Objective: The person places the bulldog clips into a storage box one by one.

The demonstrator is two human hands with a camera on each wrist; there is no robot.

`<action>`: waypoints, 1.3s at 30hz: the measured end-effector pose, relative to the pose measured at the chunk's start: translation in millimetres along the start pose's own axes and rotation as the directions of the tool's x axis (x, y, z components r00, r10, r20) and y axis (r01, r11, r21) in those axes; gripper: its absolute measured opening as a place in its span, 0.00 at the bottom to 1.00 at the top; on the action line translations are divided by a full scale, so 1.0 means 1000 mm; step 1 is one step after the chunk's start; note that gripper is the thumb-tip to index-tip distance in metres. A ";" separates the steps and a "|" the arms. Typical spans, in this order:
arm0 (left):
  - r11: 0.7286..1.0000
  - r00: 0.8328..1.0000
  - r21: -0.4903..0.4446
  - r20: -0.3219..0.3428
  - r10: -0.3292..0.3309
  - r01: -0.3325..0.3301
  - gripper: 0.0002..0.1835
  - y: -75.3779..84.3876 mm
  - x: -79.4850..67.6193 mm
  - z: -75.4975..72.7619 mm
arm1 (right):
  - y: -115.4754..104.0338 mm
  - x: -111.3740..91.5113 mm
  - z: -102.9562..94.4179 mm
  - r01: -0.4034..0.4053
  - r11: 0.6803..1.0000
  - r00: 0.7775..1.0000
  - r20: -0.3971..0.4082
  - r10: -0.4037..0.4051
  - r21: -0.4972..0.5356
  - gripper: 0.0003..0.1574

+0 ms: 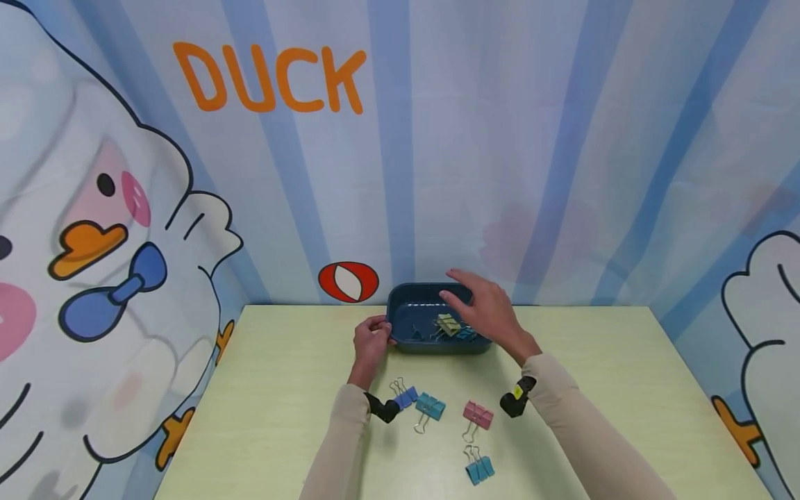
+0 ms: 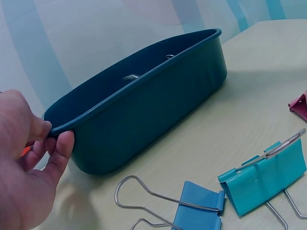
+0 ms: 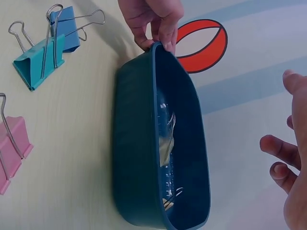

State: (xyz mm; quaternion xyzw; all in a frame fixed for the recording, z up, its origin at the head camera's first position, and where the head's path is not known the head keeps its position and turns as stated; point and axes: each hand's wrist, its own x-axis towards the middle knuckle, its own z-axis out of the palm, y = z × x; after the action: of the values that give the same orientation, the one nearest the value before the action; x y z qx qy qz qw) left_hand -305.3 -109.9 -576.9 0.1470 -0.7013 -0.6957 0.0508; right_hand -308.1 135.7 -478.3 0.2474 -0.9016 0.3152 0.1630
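Observation:
A dark blue plastic bin (image 1: pixel 437 348) stands near the table's back edge. My left hand (image 1: pixel 370 345) pinches its left rim, thumb on one side and fingers curled on the other, as the left wrist view shows. Over the bin's right end is my right hand (image 1: pixel 490 310), holding nothing, its thumb and fingers spread apart. Inside the bin lie a yellow binder clip (image 1: pixel 447 323) and several others, partly hidden by the wall in the wrist views. In front of the bin lie a blue binder clip (image 1: pixel 405 398) and a teal binder clip (image 1: pixel 430 405).
Farther right on the pale table (image 1: pixel 300 403) is a pink binder clip (image 1: pixel 478 414), with another blue-teal binder clip (image 1: pixel 480 470) nearer the front. A curtain with duck drawings (image 1: pixel 475 139) hangs right behind the table. Both wrists carry small black cameras.

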 end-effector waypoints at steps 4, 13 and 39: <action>1.000 1.000 0.002 -0.004 -0.004 0.004 0.14 0.000 0.000 0.001 | -0.001 -0.006 -0.005 0.013 1.000 1.000 0.002 -0.013 0.012 0.34; 1.000 1.000 0.013 -0.019 -0.021 0.021 0.14 0.001 0.000 0.002 | 0.000 -0.027 -0.016 0.009 1.000 1.000 0.023 -0.009 0.001 0.34; 0.998 0.999 0.031 -0.018 -0.049 0.049 0.14 0.000 0.001 0.002 | 0.007 -0.160 0.027 -0.204 0.978 0.946 0.267 0.186 0.041 0.37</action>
State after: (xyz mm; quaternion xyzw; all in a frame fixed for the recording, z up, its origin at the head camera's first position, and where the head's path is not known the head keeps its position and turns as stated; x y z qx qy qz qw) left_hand -307.1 -108.4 -577.6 0.1709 -0.7080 -0.6842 0.0373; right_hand -183.9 178.1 -573.9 0.2019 -0.9239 0.3251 0.0020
